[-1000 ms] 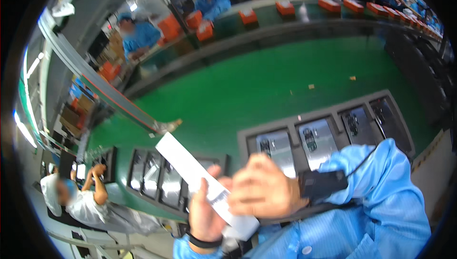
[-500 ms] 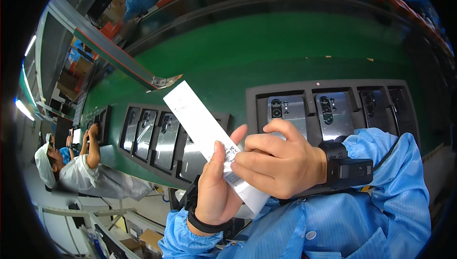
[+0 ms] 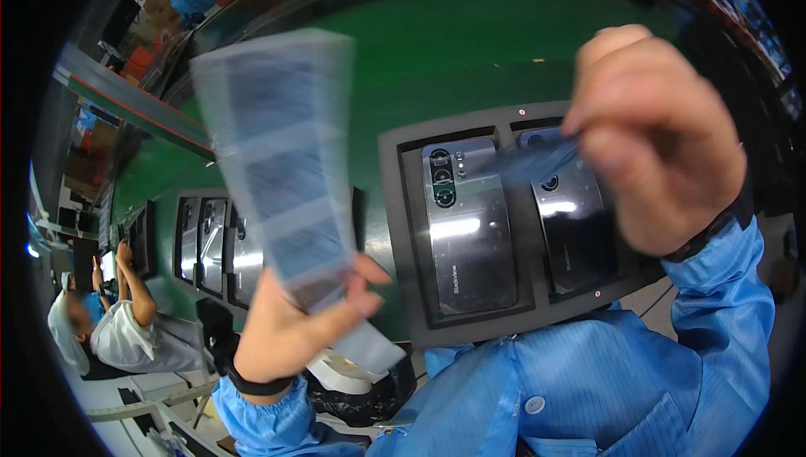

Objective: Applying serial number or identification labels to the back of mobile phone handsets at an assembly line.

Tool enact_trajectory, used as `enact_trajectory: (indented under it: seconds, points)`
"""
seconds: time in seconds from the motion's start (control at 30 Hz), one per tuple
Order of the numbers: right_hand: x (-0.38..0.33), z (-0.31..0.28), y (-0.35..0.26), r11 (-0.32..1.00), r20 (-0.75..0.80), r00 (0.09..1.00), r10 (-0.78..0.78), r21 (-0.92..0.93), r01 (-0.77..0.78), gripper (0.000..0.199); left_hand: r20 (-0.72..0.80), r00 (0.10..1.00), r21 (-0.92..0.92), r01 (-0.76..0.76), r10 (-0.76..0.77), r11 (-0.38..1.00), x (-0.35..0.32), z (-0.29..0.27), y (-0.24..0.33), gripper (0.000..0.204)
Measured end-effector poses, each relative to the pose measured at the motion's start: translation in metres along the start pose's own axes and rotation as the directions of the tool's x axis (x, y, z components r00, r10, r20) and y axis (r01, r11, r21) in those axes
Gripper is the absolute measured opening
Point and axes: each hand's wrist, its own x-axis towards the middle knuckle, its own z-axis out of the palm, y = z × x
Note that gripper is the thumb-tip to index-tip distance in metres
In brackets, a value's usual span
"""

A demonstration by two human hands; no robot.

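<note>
- In the head view, your right hand [image 3: 659,142] is raised over the right part of the near foam tray [image 3: 397,239], thumb and forefinger pinching one end of a dark film piece [image 3: 537,159].
- That film piece runs roughly sideways, leftward from your fingertips, above the top of the second phone [image 3: 579,239] and toward the upper right edge of the first phone [image 3: 470,247]; blur hides whether it touches either.
- Your left hand [image 3: 290,323] grasps the lower part of a long strip [image 3: 285,155], its long axis rising away from you and leaning left.
- The first phone lies between your two hands, its long axis pointing away from you, nearly square to the film piece. Your right hand, with the film piece, is over the tray; your left is outside the tray's left edge.
- The strip looks thin and translucent, with bluish-grey rectangular panels divided by paler bands; the film piece appears flimsy, its outline smeared.
- Both phones are glossy, dark grey and rounded at the corners, with round lenses at the far end; bright reflections cross their backs.
- The tray is matt black, with deep rectangular pockets, on a smooth green surface [image 3: 495,20].
</note>
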Motion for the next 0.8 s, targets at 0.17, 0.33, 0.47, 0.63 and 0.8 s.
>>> enact_trajectory:
  seconds: [0.17,0.33,0.47,0.63,0.8]
  points:
    - [-0.035,-0.025,0.008,0.947,-0.346,0.887,0.305,0.014,-0.320,0.025,0.419,0.855,0.595,-0.514,0.307,0.619,0.017,0.036,-0.002,0.035]
    - [-0.034,-0.011,0.019,0.838,-0.283,0.815,0.505,0.388,-0.384,0.013,0.573,0.765,0.636,-0.641,0.294,0.430,0.019,0.055,0.004,0.032]
    - [-0.043,0.009,0.025,0.629,-0.100,0.714,0.693,0.568,-0.531,0.010,0.643,0.718,0.648,-0.695,0.265,0.310,0.026,0.062,0.008,0.023]
    - [-0.071,0.029,0.033,0.170,0.231,0.492,0.839,0.748,-0.642,0.014,0.727,0.632,0.569,-0.773,0.268,0.282,0.038,0.060,0.002,0.015]
    - [-0.089,0.029,0.043,-0.085,0.283,0.390,0.876,0.887,-0.454,0.010,0.642,0.669,0.558,-0.743,0.374,0.371,0.076,0.061,-0.005,0.022]
